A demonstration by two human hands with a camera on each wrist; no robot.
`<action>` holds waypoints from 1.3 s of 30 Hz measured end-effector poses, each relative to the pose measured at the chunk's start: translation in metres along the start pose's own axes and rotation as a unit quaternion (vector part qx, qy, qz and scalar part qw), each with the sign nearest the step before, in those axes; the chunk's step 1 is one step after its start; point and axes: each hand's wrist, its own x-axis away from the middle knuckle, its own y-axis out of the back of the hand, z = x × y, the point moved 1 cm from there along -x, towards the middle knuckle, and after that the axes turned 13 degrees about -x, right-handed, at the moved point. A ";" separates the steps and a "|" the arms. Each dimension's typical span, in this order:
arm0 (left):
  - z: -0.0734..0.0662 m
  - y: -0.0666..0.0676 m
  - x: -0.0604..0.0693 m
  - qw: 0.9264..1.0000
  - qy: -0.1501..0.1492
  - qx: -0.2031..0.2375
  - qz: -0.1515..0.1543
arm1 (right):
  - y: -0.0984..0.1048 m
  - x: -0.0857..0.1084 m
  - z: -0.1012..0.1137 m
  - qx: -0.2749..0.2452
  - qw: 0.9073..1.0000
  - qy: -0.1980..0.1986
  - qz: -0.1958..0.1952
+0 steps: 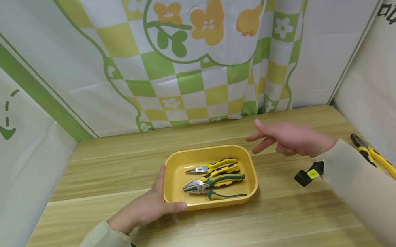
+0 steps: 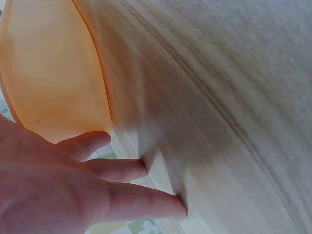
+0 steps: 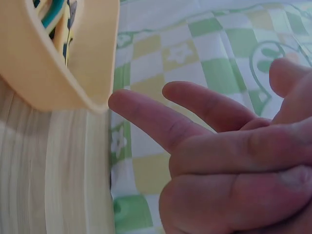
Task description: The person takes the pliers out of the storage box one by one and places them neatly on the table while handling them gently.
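Note:
A yellow tray (image 1: 214, 204) holds several pliers: needle-nose pliers (image 1: 222, 162) with yellow-black handles towards the back, and green-handled ones (image 1: 227, 176) in front. The left hand (image 1: 149, 206) rests against the tray's left end, thumb along the front rim; in the left wrist view this hand (image 2: 73, 185) has spread, straight fingers beside the tray (image 2: 53, 63). Just right of the tray is the right hand (image 1: 289, 137), holding nothing. In the right wrist view, two fingers of the right hand (image 3: 234, 146) extend towards the tray's edge (image 3: 53, 78) and others are bent.
Another pair of yellow-black pliers (image 1: 386, 165) lies near the right edge of the wooden table (image 1: 114, 165). Behind the table hangs a green-and-yellow checked cloth (image 1: 190, 83), with pale fabric walls at both sides.

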 end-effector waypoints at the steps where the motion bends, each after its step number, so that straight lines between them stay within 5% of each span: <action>1: 0.000 0.000 0.000 1.000 0.001 0.000 0.000 | -0.003 -0.003 0.001 0.001 1.000 -0.002 0.002; 11: 0.001 -0.001 -0.001 1.000 0.007 0.000 -0.001 | -0.027 -0.025 0.009 0.185 0.982 -0.022 0.021; 20: -0.001 0.001 0.001 1.000 -0.001 0.003 0.001 | -0.044 -0.040 0.010 0.222 0.972 -0.070 0.025; 31: 0.000 0.000 0.000 1.000 0.009 -0.013 0.001 | -0.062 -0.060 0.006 0.319 0.944 -0.039 0.078; 39: 0.000 0.000 0.001 1.000 0.013 -0.020 -0.001 | -0.071 -0.061 0.009 0.314 0.945 -0.062 0.060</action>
